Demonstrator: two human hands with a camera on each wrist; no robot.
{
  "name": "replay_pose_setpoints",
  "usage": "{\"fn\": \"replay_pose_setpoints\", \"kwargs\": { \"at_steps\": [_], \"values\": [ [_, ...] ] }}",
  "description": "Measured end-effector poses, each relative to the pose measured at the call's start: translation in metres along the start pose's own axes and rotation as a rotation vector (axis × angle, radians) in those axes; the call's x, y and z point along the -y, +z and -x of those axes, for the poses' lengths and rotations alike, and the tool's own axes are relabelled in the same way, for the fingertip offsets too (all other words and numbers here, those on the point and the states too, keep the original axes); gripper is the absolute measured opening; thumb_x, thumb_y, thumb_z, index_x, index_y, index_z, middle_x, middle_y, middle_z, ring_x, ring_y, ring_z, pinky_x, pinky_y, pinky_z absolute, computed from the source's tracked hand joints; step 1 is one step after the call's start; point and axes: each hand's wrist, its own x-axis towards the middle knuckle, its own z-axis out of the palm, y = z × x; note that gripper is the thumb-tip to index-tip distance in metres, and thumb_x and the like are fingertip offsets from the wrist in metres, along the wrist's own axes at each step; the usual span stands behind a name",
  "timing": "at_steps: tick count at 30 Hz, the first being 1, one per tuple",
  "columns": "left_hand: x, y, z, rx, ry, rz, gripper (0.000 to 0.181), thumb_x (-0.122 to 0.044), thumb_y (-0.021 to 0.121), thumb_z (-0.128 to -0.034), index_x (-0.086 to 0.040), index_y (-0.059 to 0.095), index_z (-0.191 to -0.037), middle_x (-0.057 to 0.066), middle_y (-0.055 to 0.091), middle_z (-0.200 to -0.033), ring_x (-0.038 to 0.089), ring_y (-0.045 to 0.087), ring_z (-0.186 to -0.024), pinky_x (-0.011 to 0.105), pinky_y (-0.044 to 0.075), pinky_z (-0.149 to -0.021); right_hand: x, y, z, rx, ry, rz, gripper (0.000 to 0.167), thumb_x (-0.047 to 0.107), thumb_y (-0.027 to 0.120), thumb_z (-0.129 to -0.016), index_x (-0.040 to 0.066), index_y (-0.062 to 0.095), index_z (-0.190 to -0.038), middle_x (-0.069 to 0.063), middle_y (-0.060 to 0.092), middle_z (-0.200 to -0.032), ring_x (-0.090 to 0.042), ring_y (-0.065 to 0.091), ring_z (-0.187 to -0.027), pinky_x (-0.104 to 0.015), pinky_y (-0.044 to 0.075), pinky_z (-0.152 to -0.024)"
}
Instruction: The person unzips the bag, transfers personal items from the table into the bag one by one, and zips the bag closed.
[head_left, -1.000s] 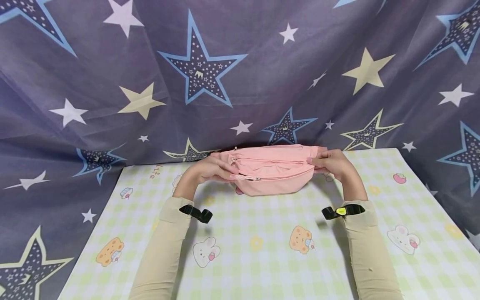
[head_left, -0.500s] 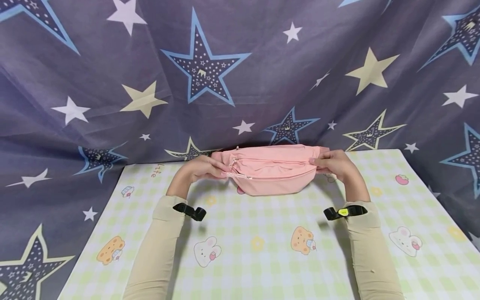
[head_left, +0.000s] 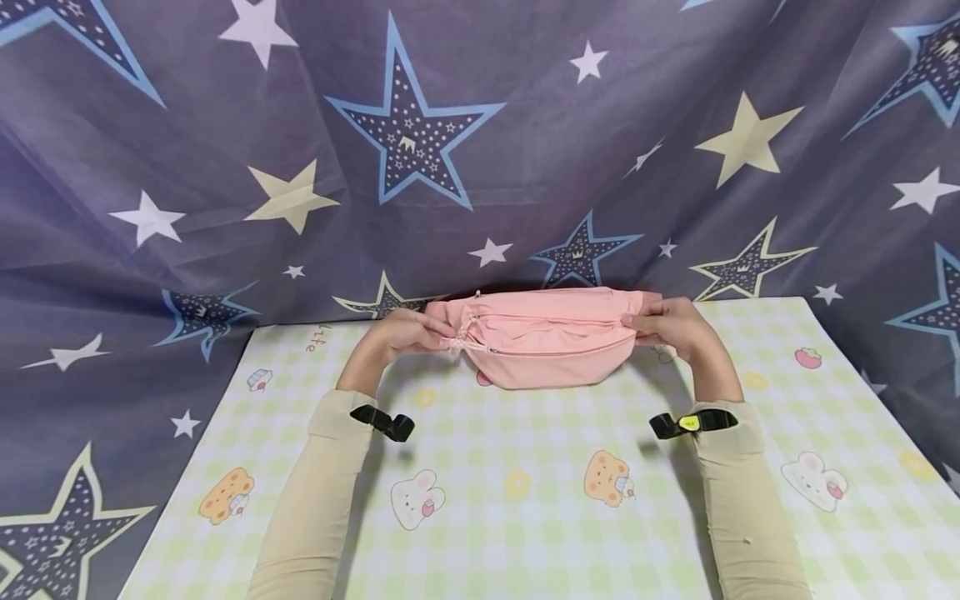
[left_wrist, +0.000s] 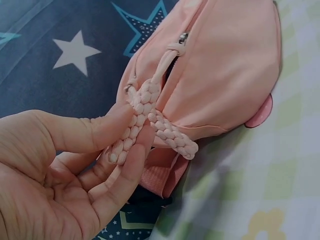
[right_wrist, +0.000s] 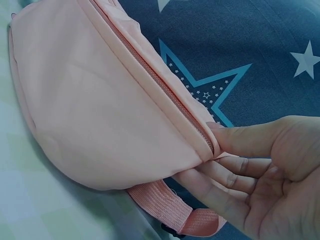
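A pink waist bag (head_left: 555, 358) sits at the back of the table, its zippers running across it. My left hand (head_left: 405, 335) is at the bag's left end. Thumb and fingers there pinch a braided zipper pull (left_wrist: 134, 125), tied by a cord to the metal slider (left_wrist: 183, 38); a short dark gap in the zipper shows beside the cord. Another braided piece (left_wrist: 172, 136) hangs next to it. At the opposite end, my right hand (head_left: 667, 327) grips the bag's corner by the end of the zipper (right_wrist: 165, 87), thumb on top and fingers beneath.
Pink webbing strap (right_wrist: 160, 202) hangs below the bag's right end. Behind the bag rises a dark star-print curtain (head_left: 450, 242). The table wears a green-and-white checked cloth (head_left: 517, 533) with printed cartoon figures.
My left hand has shifted left, drawing the slider along the front zipper toward the bag's left end. My right hand keeps its grip on the corner. The view has drifted slightly.
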Motion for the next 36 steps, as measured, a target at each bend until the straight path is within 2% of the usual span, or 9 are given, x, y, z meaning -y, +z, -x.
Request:
{"fn": "replay_pose_setpoints", "kwargs": {
  "at_steps": [4, 8, 12, 14, 19, 22, 25, 30, 36],
  "values": [
    [0.002, 0.005, -0.001, -0.030, -0.006, -0.100, 0.039, 0.016, 0.063, -0.0828, 0.012, 0.068, -0.121, 0.001, 0.076, -0.094, 0.008, 0.070, -0.083, 0.036, 0.059, -0.094, -0.001, 0.000, 0.000, 0.001, -0.005, 0.002, 0.015, 0.013, 0.070, -0.097, 0.003, 0.068, -0.086, 0.007, 0.066, -0.073, -0.006, 0.071, -0.072, -0.027, 0.062, -0.077],
    [0.007, 0.012, -0.002, 0.003, -0.020, -0.163, 0.039, 0.018, 0.062, -0.0814, 0.012, 0.069, -0.120, 0.006, 0.074, -0.098, 0.009, 0.067, -0.083, 0.032, 0.061, -0.087, -0.002, -0.001, 0.000, 0.001, -0.012, 0.001, 0.017, 0.013, 0.071, -0.097, 0.005, 0.068, -0.082, 0.006, 0.064, -0.073, -0.006, 0.071, -0.072, -0.027, 0.062, -0.077],
    [0.013, 0.016, -0.003, -0.001, -0.022, -0.106, 0.035, 0.014, 0.064, -0.0883, 0.013, 0.066, -0.123, 0.006, 0.075, -0.094, 0.009, 0.069, -0.078, 0.036, 0.061, -0.089, -0.001, 0.000, 0.001, -0.006, -0.011, 0.015, 0.017, 0.014, 0.071, -0.097, 0.005, 0.067, -0.082, 0.006, 0.064, -0.073, -0.006, 0.070, -0.072, -0.029, 0.063, -0.078],
    [0.015, 0.017, -0.003, -0.028, -0.020, -0.074, 0.035, 0.013, 0.065, -0.0894, 0.012, 0.065, -0.124, 0.008, 0.077, -0.097, 0.010, 0.070, -0.075, 0.039, 0.060, -0.092, -0.001, 0.000, 0.000, -0.006, -0.009, 0.018, 0.017, 0.014, 0.071, -0.097, 0.004, 0.067, -0.084, 0.006, 0.064, -0.073, -0.006, 0.070, -0.072, -0.029, 0.063, -0.079],
    [0.015, 0.022, -0.003, -0.116, -0.019, -0.032, 0.037, 0.014, 0.062, -0.0886, 0.009, 0.067, -0.125, 0.018, 0.073, -0.121, 0.008, 0.071, -0.075, 0.041, 0.057, -0.097, -0.001, 0.000, -0.001, 0.011, -0.014, -0.013, 0.014, 0.011, 0.070, -0.097, 0.002, 0.068, -0.087, 0.008, 0.066, -0.071, -0.005, 0.070, -0.071, -0.029, 0.063, -0.079],
    [0.015, 0.024, -0.002, -0.181, -0.025, -0.016, 0.036, 0.013, 0.062, -0.0894, 0.006, 0.069, -0.124, 0.019, 0.072, -0.123, 0.005, 0.069, -0.075, 0.040, 0.057, -0.098, -0.002, 0.001, -0.001, 0.013, -0.014, -0.017, 0.014, 0.010, 0.070, -0.097, 0.001, 0.067, -0.086, 0.007, 0.064, -0.070, -0.005, 0.069, -0.071, -0.029, 0.063, -0.078],
    [0.015, 0.027, -0.001, -0.200, -0.004, -0.025, 0.036, 0.013, 0.061, -0.0886, 0.006, 0.069, -0.123, 0.018, 0.074, -0.119, 0.004, 0.067, -0.074, 0.036, 0.059, -0.093, -0.003, 0.001, -0.002, 0.009, -0.010, -0.010, 0.015, 0.011, 0.070, -0.097, 0.002, 0.067, -0.085, 0.007, 0.064, -0.070, -0.005, 0.068, -0.071, -0.030, 0.063, -0.078],
    [0.018, 0.033, -0.001, -0.184, 0.020, -0.008, 0.040, 0.015, 0.059, -0.0860, 0.009, 0.067, -0.124, 0.022, 0.071, -0.123, 0.004, 0.067, -0.071, 0.028, 0.062, -0.080, -0.004, 0.001, -0.001, 0.010, -0.006, -0.016, 0.014, 0.010, 0.069, -0.097, 0.001, 0.067, -0.087, 0.008, 0.066, -0.071, -0.005, 0.070, -0.071, -0.029, 0.063, -0.078],
    [0.020, 0.035, -0.001, -0.287, 0.029, 0.062, 0.040, 0.015, 0.056, -0.0879, 0.009, 0.067, -0.125, 0.023, 0.069, -0.126, 0.003, 0.066, -0.069, 0.027, 0.061, -0.082, -0.002, 0.002, -0.001, 0.015, -0.012, -0.027, 0.013, 0.010, 0.069, -0.097, 0.000, 0.068, -0.089, 0.008, 0.067, -0.072, -0.005, 0.070, -0.071, -0.028, 0.063, -0.077]
  ]
}}
